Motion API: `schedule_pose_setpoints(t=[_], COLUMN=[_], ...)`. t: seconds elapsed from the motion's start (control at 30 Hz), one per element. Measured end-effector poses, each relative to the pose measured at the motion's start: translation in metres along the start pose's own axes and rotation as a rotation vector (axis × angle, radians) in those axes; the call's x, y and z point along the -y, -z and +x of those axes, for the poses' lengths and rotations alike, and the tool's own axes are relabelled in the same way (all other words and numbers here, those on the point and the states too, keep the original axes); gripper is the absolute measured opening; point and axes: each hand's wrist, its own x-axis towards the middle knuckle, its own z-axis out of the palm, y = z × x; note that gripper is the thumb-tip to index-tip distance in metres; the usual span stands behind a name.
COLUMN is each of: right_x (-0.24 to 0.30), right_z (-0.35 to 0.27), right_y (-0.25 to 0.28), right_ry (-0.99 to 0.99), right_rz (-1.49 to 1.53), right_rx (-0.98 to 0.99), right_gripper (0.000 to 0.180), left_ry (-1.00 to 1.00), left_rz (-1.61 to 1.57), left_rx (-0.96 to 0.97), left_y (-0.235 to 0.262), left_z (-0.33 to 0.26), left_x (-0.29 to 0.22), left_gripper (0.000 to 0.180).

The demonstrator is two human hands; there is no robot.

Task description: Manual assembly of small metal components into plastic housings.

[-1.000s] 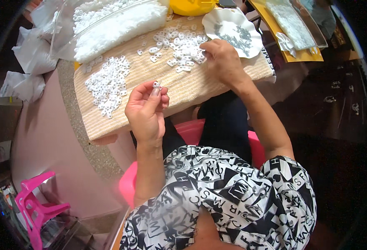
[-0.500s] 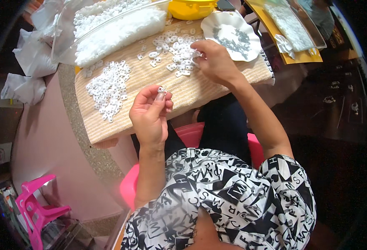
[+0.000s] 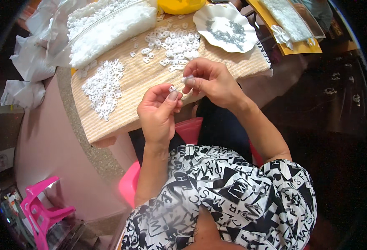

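My left hand (image 3: 160, 108) pinches a small white plastic piece (image 3: 172, 88) between thumb and forefinger, just over the near edge of the cloth-covered table. Close on its right, my right hand (image 3: 212, 83) grips another small white piece (image 3: 187, 78), partly hidden by the fingers. The two pieces are near each other but look apart. Beyond the right hand lies a loose pile of white plastic pieces (image 3: 179, 46). A second pile of white pieces with holes (image 3: 103, 87) spreads over the left of the table. A scalloped white dish (image 3: 200, 25) holds small grey bits.
A clear plastic bin (image 3: 112, 35) full of white parts stands at the far left, beside a yellow bowl (image 3: 179, 6). At the far right, a yellow board (image 3: 294, 49) carries another filled tray. White bags (image 3: 29, 58) hang left; a pink stool (image 3: 42, 208) stands lower left.
My right hand has come back from the far pile toward my left hand, bringing a white piece. The left hand still pinches its own piece and has shifted slightly right.
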Motion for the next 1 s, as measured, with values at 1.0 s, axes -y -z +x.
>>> schedule_pose_setpoints(t=[1.0], right_x=[-0.008], right_z=[-0.008], right_y=[0.019], right_ry=[-0.023], right_rz=[0.442], right_rx=[-0.001], right_gripper=[0.025], left_ry=[0.061], left_rz=[0.12], left_rx=[0.028], left_y=[0.007], left_z=[0.026], left_x=[-0.019], left_gripper=[0.023])
